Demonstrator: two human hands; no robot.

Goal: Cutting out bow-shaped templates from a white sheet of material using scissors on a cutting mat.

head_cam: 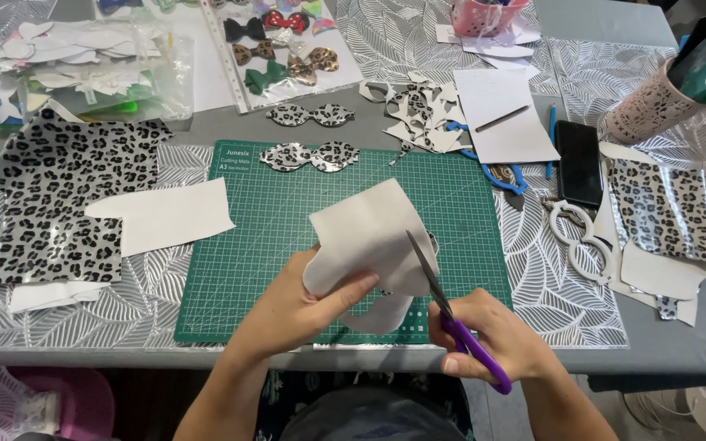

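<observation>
- Purple-handled scissors [451, 314] sit in the right hand [492, 339], fingers closed through the loops; blades part-open, tips aimed up and a bit left, away from the body.
- Left hand [304, 306] is closed in a pinch on the white sheet piece [367, 237]: thumb on top at its lower left edge, fingers underneath.
- Key relation: sheet sits up and left of the right hand and just above the left; the blades meet its right edge. Blade axis runs near-vertical in the head view, roughly along that edge. The left hand is nearer the sheet and touches it; the right reaches it only through the blades.
- Sheet is held off the green cutting mat [288, 245], curled, with a rounded lobe hanging below the thumb. A patterned face may peek out at the right edge; too small to tell.
- Pose: both forearms come in from the bottom edge. Left wrist is angled right; right wrist is turned so the handles point back toward the body.
- On the mat's far edge: one leopard-print bow cutout [310, 155]. A second bow cutout [310, 114] lies just beyond on the grey table [418, 355].
- Left of the mat: a loose white sheet [165, 214] overlapping a large leopard-print sheet [59, 196].
- Right of the mat: white offcuts [414, 118], black phone [578, 162], white bow template [583, 237].
- Far: plastic sleeve of finished bows [283, 53].
</observation>
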